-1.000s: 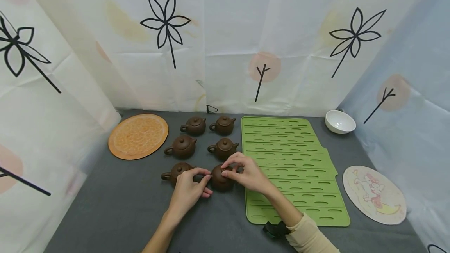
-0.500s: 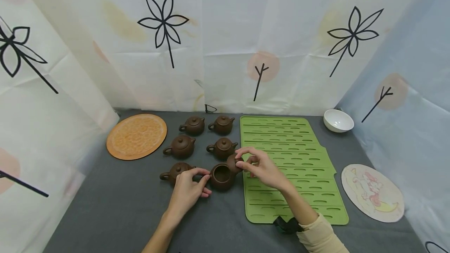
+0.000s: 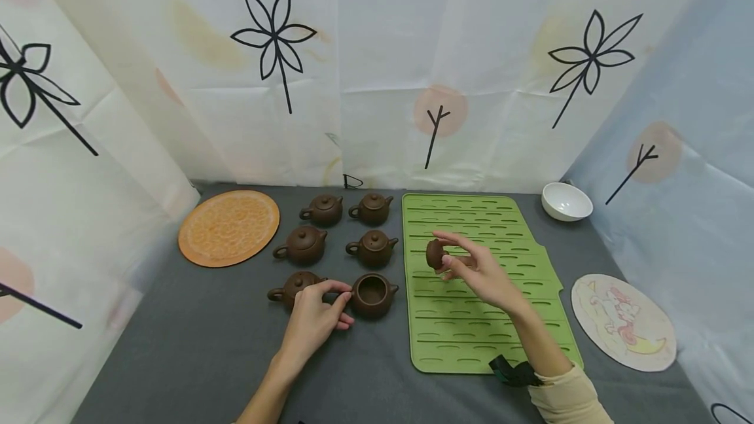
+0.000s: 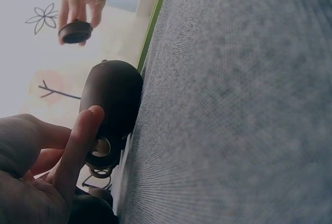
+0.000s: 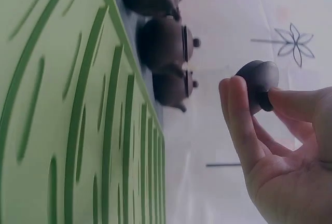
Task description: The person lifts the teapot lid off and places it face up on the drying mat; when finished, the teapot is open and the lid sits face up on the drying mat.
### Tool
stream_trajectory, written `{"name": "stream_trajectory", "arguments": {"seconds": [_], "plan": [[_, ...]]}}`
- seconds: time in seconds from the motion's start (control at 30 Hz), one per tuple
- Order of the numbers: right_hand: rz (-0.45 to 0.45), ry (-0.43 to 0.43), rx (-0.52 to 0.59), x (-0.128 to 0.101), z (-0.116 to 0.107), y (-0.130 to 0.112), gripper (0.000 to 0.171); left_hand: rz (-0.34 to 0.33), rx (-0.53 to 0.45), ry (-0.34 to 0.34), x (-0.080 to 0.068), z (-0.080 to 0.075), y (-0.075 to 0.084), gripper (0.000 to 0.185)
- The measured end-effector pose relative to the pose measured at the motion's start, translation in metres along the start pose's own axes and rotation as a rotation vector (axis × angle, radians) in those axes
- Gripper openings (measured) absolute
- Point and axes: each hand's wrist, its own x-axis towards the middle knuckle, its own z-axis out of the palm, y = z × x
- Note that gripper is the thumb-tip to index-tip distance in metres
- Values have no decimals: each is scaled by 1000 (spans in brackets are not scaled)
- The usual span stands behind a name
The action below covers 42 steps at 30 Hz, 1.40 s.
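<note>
Several small brown clay teapots stand in two columns on the grey table. The nearest right one, an open teapot [image 3: 372,294] [image 4: 111,105], has no lid. My left hand [image 3: 318,314] [image 4: 36,162] rests beside it, fingers curled on its handle. My right hand [image 3: 471,267] [image 5: 270,130] pinches the brown lid [image 3: 435,254] [image 5: 258,85] [image 4: 75,31] and holds it above the green ridged mat [image 3: 483,280] [image 5: 62,130]. The lidded teapot [image 3: 292,286] at the near left is partly behind my left hand.
An orange round plate [image 3: 229,226] lies at the back left. A white bowl [image 3: 567,201] sits at the back right, and a round printed coaster [image 3: 623,322] lies at the right. White patterned curtains close in the table on three sides.
My right hand lifted the lid off the nearest right teapot and carried it right, over the green mat. My left hand stayed at the teapot's handle.
</note>
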Motion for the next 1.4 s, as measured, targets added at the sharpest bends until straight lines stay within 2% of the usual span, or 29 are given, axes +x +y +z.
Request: {"name": "stream_trajectory", "arguments": {"seconds": [0.17, 0.33, 0.47, 0.73, 1.13, 1.27, 1.4], "plan": [[-35, 0, 11, -7, -16, 6, 43, -1, 2, -2, 0, -1, 0, 8], [38, 13, 60, -16, -32, 11, 43, -6, 6, -10, 1, -1, 0, 8], [113, 51, 6, -25, -43, 13, 49, -3, 14, -10, 1, -1, 0, 8], [100, 103, -79, -40, -69, 24, 53, 0, 9, -19, 1, -1, 0, 8], [316, 132, -314, -71, -108, 38, 59, 5, 30, -7, 0, -1, 1, 8], [368, 120, -324, -76, -119, 46, 60, 6, 31, -4, 0, 0, 2, 8], [379, 103, -304, -79, -128, 52, 60, 12, 34, -2, 0, 0, 2, 8]]}}
